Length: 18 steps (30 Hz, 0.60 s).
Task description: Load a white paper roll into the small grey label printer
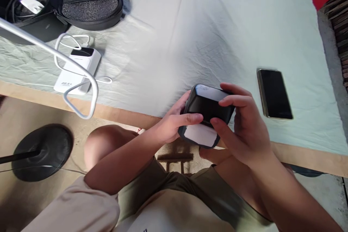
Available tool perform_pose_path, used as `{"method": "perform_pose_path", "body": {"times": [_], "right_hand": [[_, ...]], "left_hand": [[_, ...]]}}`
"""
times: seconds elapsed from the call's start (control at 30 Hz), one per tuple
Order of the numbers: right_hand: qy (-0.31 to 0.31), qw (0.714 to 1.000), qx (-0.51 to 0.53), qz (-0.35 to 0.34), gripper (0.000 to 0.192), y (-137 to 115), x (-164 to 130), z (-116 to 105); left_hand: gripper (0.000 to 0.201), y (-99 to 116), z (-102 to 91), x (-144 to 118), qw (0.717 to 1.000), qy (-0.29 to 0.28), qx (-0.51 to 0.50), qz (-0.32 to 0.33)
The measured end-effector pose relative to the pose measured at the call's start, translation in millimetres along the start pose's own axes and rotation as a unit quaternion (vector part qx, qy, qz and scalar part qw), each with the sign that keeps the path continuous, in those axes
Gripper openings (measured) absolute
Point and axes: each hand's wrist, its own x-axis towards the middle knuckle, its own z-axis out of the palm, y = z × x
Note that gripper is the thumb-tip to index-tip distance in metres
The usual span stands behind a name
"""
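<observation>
**Over the worktop edge: two hands gripping a black box**

Above the near edge of the worktop (190, 25), which is lying under a pale green sheet, both hands are closing around a small black box (206, 110) with rounded corners. The left hand (171, 123) is gripping the box from its left side, with the forefinger lying across the dark top face. The right hand (244, 130) is gripping it from the right, with fingers curling over the far corner and the thumb pressing near a white panel on the face turned toward the person. The box is sitting tilted between the hands, clear of the sheet, above the person's knees.

Just to the right of the hands, a dark phone (274, 93) is lying flat on the sheet, screen up, apart from the box. Well to the left, a white power bank (78, 70) is resting near the worktop edge with a white cable (69, 40) looping around it. Behind it, at the far left corner, a black case (81, 0) is lying open. A white bent rod (54, 56) is crossing the left of the view, and a round black base (40, 152) is standing on the floor below.
</observation>
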Motion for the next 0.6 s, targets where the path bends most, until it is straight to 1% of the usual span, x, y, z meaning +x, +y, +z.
{"method": "perform_pose_path", "body": {"times": [0.13,0.23,0.3,0.33,0.43,0.53,0.6], "right_hand": [[-0.019,0.996,-0.063,-0.053,0.025,0.2,2.7,-4.1],[0.001,0.992,-0.108,-0.070,0.025,3.7,3.1,-7.8],[0.008,0.989,-0.122,-0.082,0.029,6.5,2.7,-9.6],[0.002,0.989,-0.122,-0.087,0.031,7.6,2.5,-10.3],[-0.029,0.990,-0.109,-0.084,0.039,8.7,2.1,-11.7],[-0.025,0.989,-0.115,-0.095,0.043,7.6,3.2,-12.8],[-0.012,0.985,-0.127,-0.119,0.046,6.7,4.9,-13.8]], "left_hand": [[0.069,1.0,1.2,-0.4,1.000,0.013,0.013,-0.006],[0.071,-0.6,4.6,1.4,1.000,0.018,0.000,-0.010],[0.071,-3.2,6.5,3.8,0.999,0.037,-0.008,-0.013],[0.070,-4.5,7.2,5.1,0.998,0.056,-0.012,-0.016],[0.057,-7.4,8.3,8.2,0.994,0.109,-0.031,-0.002],[0.041,-6.0,9.7,9.1,0.990,0.117,-0.067,0.031],[0.032,-2.8,12.0,9.0,0.989,0.125,-0.083,0.019]]}}
